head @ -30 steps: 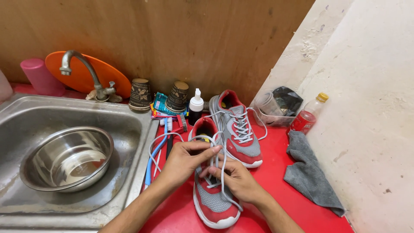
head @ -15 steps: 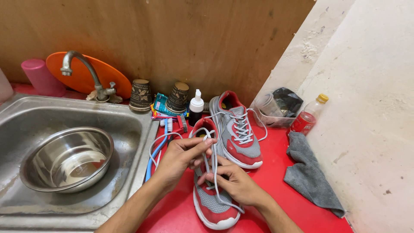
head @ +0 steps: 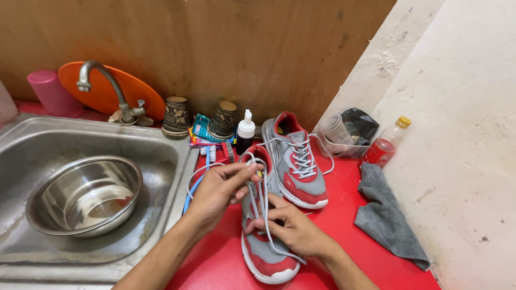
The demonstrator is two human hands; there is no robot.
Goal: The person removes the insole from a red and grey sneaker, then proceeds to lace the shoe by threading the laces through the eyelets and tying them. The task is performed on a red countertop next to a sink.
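Both hands are lacing the near red-and-grey mesh sneaker (head: 263, 241) on the red counter (head: 333, 236); left hand (head: 217, 190) is pinching the grey lace (head: 262, 188) taut, right hand (head: 293, 231) is pressing the tongue; threading the next eyelet likely follows.

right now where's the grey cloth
In the head view the grey cloth lies crumpled on the red counter at the right, against the pale wall, just below the small bottle of red drink and right of the two shoes.

Two red shoes (head: 269, 231) (head: 295, 161), two paper cups (head: 176, 115) (head: 223, 119), one steel bowl (head: 83, 196), one tap (head: 107, 88), one orange plate (head: 110, 91), one pink cup (head: 51, 94), one spray bottle (head: 245, 131), one drink bottle (head: 384, 145), one grey cloth (head: 389, 217).
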